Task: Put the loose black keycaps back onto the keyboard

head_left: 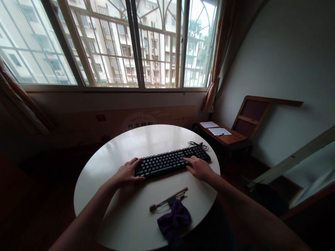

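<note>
A black keyboard (171, 161) lies across the middle of a round white table (110, 188), its coiled cable (198, 144) at the far right end. My left hand (128, 172) grips the keyboard's left end, fingers curled over the edge and thumb along the front. My right hand (199, 167) rests on the right part of the keyboard, fingers over the keys and front edge. Nearer to me lie a thin brush with a wooden handle (168, 200) and a purple cloth (175, 221).
A large barred window (125, 45) fills the wall behind the table. To the right stands a low wooden table (230, 139) with white papers (219, 131) and a pen. A wooden frame (251, 115) leans on the right wall. Curtains (217, 69) hang beside the window.
</note>
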Available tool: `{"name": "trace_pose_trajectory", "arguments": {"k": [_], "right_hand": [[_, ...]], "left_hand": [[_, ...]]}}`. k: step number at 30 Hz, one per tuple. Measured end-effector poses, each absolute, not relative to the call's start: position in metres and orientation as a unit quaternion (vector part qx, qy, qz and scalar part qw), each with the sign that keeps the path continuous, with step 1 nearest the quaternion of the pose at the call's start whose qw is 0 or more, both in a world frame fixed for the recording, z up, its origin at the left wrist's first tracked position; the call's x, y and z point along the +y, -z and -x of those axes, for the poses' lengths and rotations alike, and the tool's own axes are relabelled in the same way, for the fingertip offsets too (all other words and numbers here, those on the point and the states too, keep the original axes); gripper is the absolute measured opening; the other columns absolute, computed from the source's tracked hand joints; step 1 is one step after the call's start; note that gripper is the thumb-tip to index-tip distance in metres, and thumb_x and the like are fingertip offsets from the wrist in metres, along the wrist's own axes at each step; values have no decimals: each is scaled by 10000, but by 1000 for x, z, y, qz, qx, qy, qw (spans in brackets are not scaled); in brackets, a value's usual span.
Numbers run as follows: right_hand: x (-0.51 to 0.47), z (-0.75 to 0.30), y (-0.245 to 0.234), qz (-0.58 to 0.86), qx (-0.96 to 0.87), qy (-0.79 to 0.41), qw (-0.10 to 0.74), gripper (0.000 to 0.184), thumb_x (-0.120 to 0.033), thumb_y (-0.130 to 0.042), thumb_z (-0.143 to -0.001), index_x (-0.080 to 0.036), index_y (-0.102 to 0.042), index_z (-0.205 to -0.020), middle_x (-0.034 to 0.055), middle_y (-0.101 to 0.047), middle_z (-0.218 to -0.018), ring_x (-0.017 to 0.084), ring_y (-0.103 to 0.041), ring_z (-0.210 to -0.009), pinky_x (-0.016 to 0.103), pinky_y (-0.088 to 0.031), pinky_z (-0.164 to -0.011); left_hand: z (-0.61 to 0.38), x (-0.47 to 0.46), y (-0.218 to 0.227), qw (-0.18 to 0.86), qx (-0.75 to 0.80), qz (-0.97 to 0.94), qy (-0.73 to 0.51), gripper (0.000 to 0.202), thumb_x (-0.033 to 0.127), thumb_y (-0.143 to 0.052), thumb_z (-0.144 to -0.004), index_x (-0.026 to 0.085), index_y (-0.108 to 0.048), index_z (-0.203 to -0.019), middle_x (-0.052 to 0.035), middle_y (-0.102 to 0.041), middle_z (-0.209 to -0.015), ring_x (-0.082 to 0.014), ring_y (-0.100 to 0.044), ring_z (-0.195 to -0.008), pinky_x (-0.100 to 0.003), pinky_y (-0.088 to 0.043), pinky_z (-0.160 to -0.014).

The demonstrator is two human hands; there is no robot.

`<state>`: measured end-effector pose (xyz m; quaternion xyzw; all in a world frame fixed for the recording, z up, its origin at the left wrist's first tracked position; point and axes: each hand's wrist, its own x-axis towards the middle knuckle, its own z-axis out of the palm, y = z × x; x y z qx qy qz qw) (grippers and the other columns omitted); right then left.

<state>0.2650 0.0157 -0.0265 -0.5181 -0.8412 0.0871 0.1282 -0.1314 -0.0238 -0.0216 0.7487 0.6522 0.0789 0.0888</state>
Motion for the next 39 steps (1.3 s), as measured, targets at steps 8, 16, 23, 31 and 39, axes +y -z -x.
{"name": "trace_pose_trajectory", "arguments": {"k": [8,16,23,31,39], "right_hand": [[38,-251,30,531,-833,-125,95,577,-520,-444,-1020,-263,-490,-1535,109,-387,-1575,267,-479,-1401,381,-393,-1172],[100,-239,33,561,-805,-180,78,599,-531,-238,-1085,-221,-479,-1537,106,-280,-1638,241,-290,-1540,412,-297,-1262],[144,-247,26,630,-754,-168,81,578,-515,-532,-1013,-173,-484,-1476,130,-379,-1554,272,-398,-1440,543,-333,-1225],[132,-202,33,667,-724,-170,34,915,-772,-302,-965,-102,-338,-1588,229,-135,-1644,430,-191,-1517,618,-239,-1214],[143,-192,28,682,-713,-166,-10,1075,-736,-562,-819,-270,-86,-1662,162,54,-1679,510,-30,-1519,769,-257,-1073]], "left_hand": [[111,5,17,89,672,-732,-69,1025,665,-674,-693,236,-377,-1575,-177,-366,-1611,-428,-419,-1410,-531,-417,-1102],[49,-3,10,52,705,-707,-9,1001,769,-521,-788,141,-380,-1555,-272,-431,-1522,-463,-445,-1374,-609,-297,-1133],[0,-17,-6,116,625,-772,-17,748,723,-291,-931,176,-637,-1304,-202,-631,-1254,-370,-627,-1156,-485,-463,-982],[-57,-13,-9,147,577,-803,-20,696,678,-348,-934,145,-717,-1186,-223,-632,-1217,-362,-653,-1093,-473,-508,-944],[-73,-9,-15,229,537,-810,-51,660,621,-439,-926,146,-657,-1328,-224,-653,-1283,-374,-662,-1113,-486,-520,-968]]}}
